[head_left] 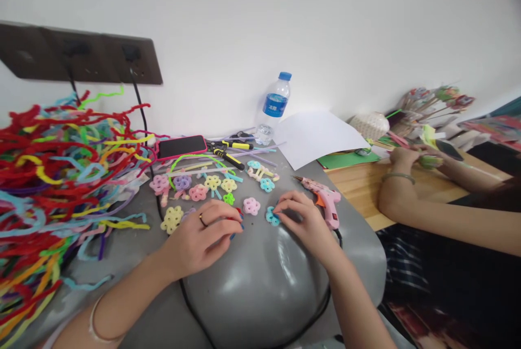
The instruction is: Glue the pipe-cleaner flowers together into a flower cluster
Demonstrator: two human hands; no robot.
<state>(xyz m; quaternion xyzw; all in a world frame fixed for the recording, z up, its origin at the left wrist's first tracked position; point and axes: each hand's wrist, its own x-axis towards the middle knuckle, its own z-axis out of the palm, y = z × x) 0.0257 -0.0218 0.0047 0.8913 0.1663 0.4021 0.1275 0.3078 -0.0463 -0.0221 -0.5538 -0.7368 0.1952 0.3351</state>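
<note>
My right hand (301, 223) pinches the edge of a light blue pipe-cleaner flower (272, 216) lying on the grey table (260, 278). My left hand (209, 232) is closed, with its fingers curled. A bit of red shows behind its fingertips, but what they hold, if anything, is hidden. Between the two hands lies a pink pipe-cleaner flower (251, 206). Beyond my left hand are several more flowers, among them a small green one (228, 198), a salmon one (198, 192) and a purple one (182, 182). A yellow flower (172, 220) sits beside its wrist side.
Loose pipe cleaners (69, 175) heap at the left. A pink glue gun (323, 200) lies right of my right hand. Behind are a phone (182, 147), yellow-black pliers (228, 158), a water bottle (275, 107) and white paper (317, 134). Another person's arms (439, 208) rest at the right.
</note>
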